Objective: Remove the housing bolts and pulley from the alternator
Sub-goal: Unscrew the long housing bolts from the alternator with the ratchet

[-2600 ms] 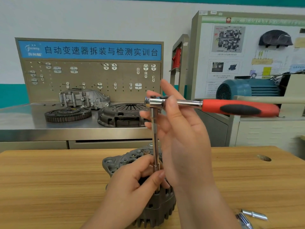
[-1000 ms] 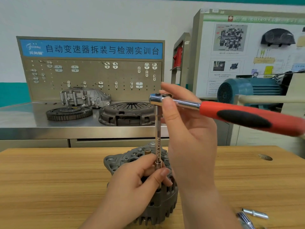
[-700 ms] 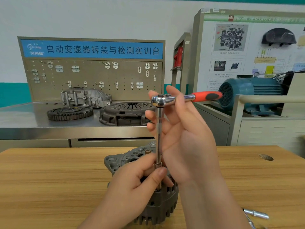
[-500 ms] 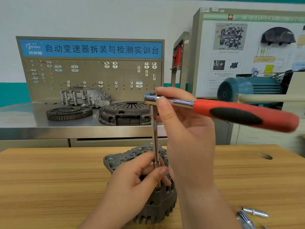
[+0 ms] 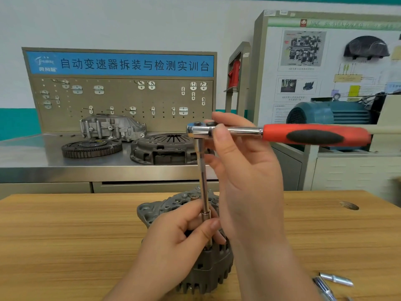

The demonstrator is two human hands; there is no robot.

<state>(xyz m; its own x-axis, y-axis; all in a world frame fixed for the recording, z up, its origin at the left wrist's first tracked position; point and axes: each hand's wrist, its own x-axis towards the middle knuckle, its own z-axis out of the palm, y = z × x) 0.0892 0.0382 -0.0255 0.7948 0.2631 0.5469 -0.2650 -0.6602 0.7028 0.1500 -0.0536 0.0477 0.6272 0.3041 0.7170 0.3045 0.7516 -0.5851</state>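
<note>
Head view shows the alternator standing on end on the wooden table, close to the person and between the two hands. A ratchet with a red and black handle sits on top of a long extension bar, which runs straight down into the top of the housing. The left hand pinches the lower end of the bar between thumb and fingers, steadying it where it meets the alternator. The right hand holds the ratchet at its head, thumb on the near side and fingers behind, with the handle sticking out to the right.

This looks like the housing bolt step: one bolt is being wound out, though the bolt itself is hidden by the left hand. A few silver pieces lie on the table at the lower right; whether they are bolts I cannot tell. The pulley is not visible. Next, the bar must stay upright and seated while the handle swings, then lift off once the bolt turns free.
</note>
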